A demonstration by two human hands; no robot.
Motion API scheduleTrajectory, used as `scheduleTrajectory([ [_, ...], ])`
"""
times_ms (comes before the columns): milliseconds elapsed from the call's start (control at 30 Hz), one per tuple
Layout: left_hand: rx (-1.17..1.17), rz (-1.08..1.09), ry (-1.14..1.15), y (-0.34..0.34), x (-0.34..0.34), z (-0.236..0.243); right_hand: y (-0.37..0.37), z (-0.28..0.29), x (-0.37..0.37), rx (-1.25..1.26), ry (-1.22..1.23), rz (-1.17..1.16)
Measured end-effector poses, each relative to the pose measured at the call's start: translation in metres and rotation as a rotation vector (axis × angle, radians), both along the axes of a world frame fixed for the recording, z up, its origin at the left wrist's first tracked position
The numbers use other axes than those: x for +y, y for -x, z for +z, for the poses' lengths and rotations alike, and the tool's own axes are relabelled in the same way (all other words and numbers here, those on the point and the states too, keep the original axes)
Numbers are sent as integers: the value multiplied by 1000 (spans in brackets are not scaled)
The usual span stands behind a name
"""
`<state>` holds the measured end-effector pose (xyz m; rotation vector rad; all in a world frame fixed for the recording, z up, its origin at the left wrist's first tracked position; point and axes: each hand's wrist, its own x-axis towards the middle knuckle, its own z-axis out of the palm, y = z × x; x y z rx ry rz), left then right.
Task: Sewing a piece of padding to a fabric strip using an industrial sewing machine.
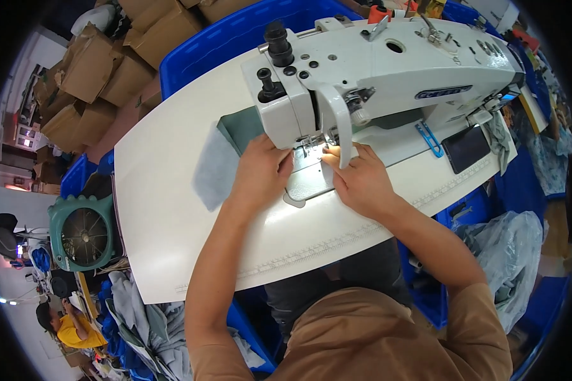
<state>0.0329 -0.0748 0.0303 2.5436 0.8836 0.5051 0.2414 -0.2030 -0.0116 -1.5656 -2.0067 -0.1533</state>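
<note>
A white sewing machine (388,70) stands on a pale table, its needle area between my hands. My left hand (260,171) is left of the presser foot (308,147), fingers bent and drawn together at the edge of a dark green fabric piece (240,127). That piece runs behind the machine head, so part of it is hidden. Light grey-blue fabric (215,170) lies beside it on the table. My right hand (363,183) is close to the right of the foot, thumb and forefinger pinched. Whatever is between those fingertips is too small to make out.
Blue thread snips (429,140) and a dark phone (466,150) lie right of my right hand. A ruler strip (318,246) follows the table's near edge. Blue bins (203,57), cardboard boxes (89,63) and a green fan (81,233) surround the table. A person in yellow (76,330) is far left.
</note>
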Motion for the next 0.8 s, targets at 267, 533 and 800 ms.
scheduleTrajectory([
  [267, 19, 32, -79, -2, 36, 3, 2, 0, 2, 44, -13, -10],
  [533, 230, 101, -271, 22, 67, 1, 2, 0, 3, 21, 42, 1],
  [800, 546, 372, -106, 159, 61, 38, -5, -4, 1, 105, 26, -11],
])
